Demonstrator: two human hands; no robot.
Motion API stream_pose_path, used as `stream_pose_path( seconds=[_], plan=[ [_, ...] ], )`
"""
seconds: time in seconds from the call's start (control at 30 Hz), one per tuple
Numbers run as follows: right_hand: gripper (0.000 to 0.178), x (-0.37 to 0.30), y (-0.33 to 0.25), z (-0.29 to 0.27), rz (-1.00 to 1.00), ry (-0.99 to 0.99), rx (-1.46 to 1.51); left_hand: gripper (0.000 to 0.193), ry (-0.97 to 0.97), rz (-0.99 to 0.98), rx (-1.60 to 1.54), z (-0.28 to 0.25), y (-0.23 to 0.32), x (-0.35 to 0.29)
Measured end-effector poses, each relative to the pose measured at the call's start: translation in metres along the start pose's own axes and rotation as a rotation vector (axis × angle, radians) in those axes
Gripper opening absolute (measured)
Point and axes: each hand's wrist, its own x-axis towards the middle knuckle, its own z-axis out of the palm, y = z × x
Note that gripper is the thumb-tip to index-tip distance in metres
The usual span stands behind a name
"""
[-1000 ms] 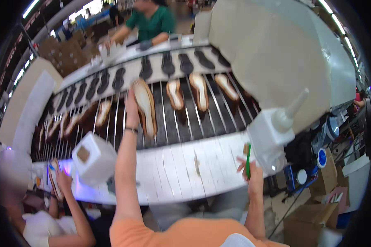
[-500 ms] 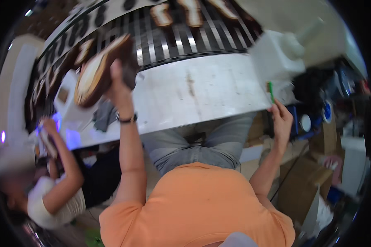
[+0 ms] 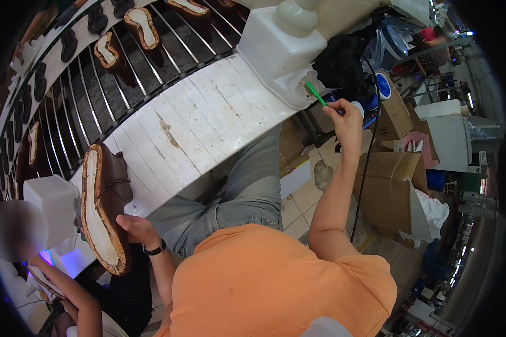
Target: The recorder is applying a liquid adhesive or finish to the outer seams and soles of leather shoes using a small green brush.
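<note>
Head view, left hand (image 3: 136,230) holding a brown boot (image 3: 109,194), pale underside showing, at the left of the desk (image 3: 199,121), right hand (image 3: 347,122) pinching a green brush (image 3: 315,94) at a white container (image 3: 275,53), far right.

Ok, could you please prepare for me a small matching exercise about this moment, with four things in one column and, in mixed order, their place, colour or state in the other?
Things
1. Brown boot
2. Green brush
3. White container with rounded neck
4. Person's shirt

Place, colour or state
A. Orange
B. Pinched in the fingers of the right hand
C. Standing on the white table
D. Held by the left hand, with its sole turned toward the camera

Right pairs: 1-D, 2-B, 3-C, 4-A
</note>
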Motion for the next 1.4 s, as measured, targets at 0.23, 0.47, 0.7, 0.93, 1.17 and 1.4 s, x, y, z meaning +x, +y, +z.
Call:
stream_pose_path(
  seconds=[0.23, 0.47, 0.7, 0.93, 1.17, 1.4],
  plan=[
    [0.017, 0.012, 0.001, 0.014, -0.048, -0.027, -0.22, 0.042, -0.232, 0.153, 0.471, 0.012, 0.029, -0.01],
    [0.017, 0.022, 0.003, 0.019, -0.109, -0.047, -0.339, 0.041, -0.284, 0.368, 0.777, -0.008, -0.005, -0.02],
    [0.019, 0.019, 0.056, 0.033, 0.095, -0.173, 0.368, 0.051, -0.31, 0.374, 0.66, 0.011, 0.021, -0.023],
    [0.02, -0.002, 0.05, 0.055, 0.241, -0.193, 0.84, 0.039, -0.503, 0.293, 0.824, -0.012, 0.007, -0.036],
    [0.016, -0.044, -0.079, 0.068, -0.167, -0.504, 1.155, 0.074, -0.738, 0.4, 1.111, 0.045, 0.101, -0.021],
    [0.017, -0.137, -0.17, 0.097, -0.631, -0.966, 0.935, 0.067, -0.608, -0.125, 0.384, 0.049, 0.074, -0.041]
  ],
)
